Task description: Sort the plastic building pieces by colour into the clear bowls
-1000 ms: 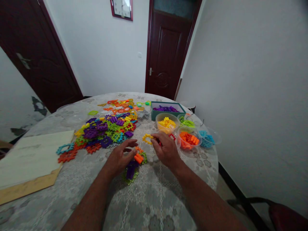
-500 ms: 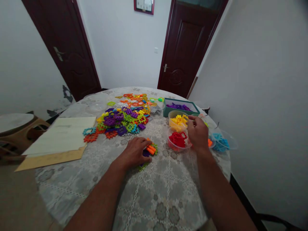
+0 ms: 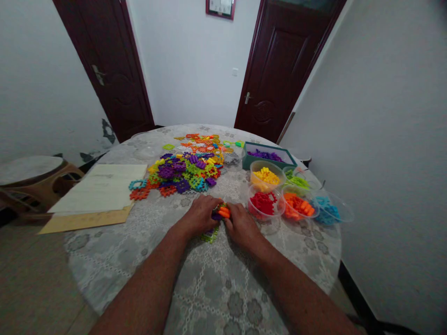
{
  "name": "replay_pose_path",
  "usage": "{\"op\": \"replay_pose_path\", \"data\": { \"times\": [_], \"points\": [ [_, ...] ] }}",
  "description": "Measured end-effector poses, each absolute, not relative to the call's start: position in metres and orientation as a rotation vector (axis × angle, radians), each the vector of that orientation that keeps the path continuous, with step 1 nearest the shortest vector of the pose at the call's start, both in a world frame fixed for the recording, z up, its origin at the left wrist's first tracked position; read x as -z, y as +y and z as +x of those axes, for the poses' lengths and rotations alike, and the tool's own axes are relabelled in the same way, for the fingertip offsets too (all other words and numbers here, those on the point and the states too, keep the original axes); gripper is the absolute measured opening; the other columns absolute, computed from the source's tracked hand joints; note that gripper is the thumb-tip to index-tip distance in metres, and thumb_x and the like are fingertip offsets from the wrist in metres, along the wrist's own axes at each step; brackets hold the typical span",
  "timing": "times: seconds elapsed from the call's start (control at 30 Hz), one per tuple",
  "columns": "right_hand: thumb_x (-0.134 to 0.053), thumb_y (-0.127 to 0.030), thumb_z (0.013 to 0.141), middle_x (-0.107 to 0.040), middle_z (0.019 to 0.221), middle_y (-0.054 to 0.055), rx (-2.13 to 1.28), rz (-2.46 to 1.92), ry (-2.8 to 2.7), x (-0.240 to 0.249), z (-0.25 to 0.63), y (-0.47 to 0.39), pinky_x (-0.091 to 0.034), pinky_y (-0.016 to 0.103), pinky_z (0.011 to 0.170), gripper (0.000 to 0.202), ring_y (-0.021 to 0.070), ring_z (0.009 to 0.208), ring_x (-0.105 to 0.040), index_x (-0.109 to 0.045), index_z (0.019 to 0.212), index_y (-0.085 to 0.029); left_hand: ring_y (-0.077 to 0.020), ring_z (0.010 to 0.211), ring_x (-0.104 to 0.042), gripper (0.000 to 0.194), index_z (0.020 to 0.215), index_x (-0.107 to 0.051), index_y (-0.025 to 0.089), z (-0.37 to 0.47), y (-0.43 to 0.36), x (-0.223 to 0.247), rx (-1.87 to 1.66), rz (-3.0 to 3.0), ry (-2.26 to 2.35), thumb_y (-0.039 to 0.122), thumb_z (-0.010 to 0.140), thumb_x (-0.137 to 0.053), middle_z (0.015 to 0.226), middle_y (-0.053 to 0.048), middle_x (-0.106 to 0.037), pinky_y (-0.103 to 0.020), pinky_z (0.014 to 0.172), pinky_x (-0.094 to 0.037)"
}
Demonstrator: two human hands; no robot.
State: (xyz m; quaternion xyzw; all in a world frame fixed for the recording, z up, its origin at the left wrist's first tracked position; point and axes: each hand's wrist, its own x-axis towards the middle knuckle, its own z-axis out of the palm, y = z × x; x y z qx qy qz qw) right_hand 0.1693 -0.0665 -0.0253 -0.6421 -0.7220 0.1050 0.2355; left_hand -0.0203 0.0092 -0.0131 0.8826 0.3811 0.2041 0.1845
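Note:
In the head view my left hand [image 3: 200, 216] and my right hand [image 3: 242, 223] meet over the near middle of the table. Between their fingertips is a small cluster of plastic building pieces, an orange piece [image 3: 224, 212] on top with dark purple under it. Both hands are closed on this cluster, and my fingers cover much of it. A flat green toothed piece [image 3: 210, 235] shows below, near the left wrist; whether it is joined to the cluster I cannot tell. Closest to my right hand stands a clear bowl of red pieces [image 3: 263, 204].
Clear bowls of yellow [image 3: 266, 176], green [image 3: 296, 180], orange [image 3: 298, 205] and blue pieces [image 3: 327, 210] stand right, before a teal box [image 3: 289, 158] of purple pieces. A mixed pile [image 3: 183, 172] lies back left. Paper sheets [image 3: 98, 190] lie at the left edge, by a stool [image 3: 31, 170].
My right hand has come from the yellow bowl, left and nearer, to the cluster by my left hand. The view has shifted slightly; the green and orange bowls now show fully.

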Motion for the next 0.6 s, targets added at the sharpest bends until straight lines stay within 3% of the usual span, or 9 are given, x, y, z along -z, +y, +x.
{"op": "replay_pose_path", "data": {
  "times": [0.27, 0.6],
  "points": [
    [-0.064, -0.016, 0.092, -0.072, 0.125, 0.012, -0.432, -1.562, -1.721, 0.035, 0.182, -0.055, -0.053, 0.040, 0.106, 0.041, 0.0259, 0.117, -0.068, -0.067, 0.133, -0.019, -0.0287, 0.117, -0.070, 0.059, 0.132, -0.070, 0.021, -0.012, 0.010, 0.021, -0.736, 2.258, 0.982, 0.011, 0.074, -0.068, 0.127, -0.011, -0.076, -0.041, 0.106, -0.052],
    [-0.064, -0.023, 0.095, -0.074, 0.114, 0.007, -0.485, -1.490, -1.568, 0.029, 0.174, -0.051, -0.056, 0.038, 0.092, 0.026, 0.0218, 0.097, -0.070, -0.069, 0.121, -0.021, -0.0261, 0.106, -0.071, 0.049, 0.127, -0.065, 0.027, -0.014, 0.014, 0.015, -0.731, 2.092, 0.980, 0.023, 0.078, -0.073, 0.115, -0.006, -0.077, -0.037, 0.094, -0.053]
  ]
}}
